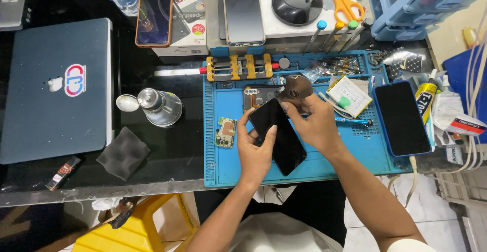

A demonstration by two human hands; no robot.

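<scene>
At the back of the desk (152,166) a white printed box (187,26) lies flat with a red round sticker at its corner, and an orange-cased phone (154,14) rests partly on it. A yellow and black glue tube (425,99) lies to the right, beside a phone in a blue case (402,118). A white rectangular battery (348,95) with a green dot sits on the blue work mat (355,145).

The black phone (278,136) is held over the mat's middle, its long axis running from upper left to lower right, dark glass up. The left hand (255,150) has its grip clenched around the phone's lower left edge, thumb on the glass. The right hand (317,125) pinches the phone's top edge.

A small clear bag (312,72) holds tiny parts I can't make out. A green circuit board (225,132) lies just beside the left hand.
</scene>
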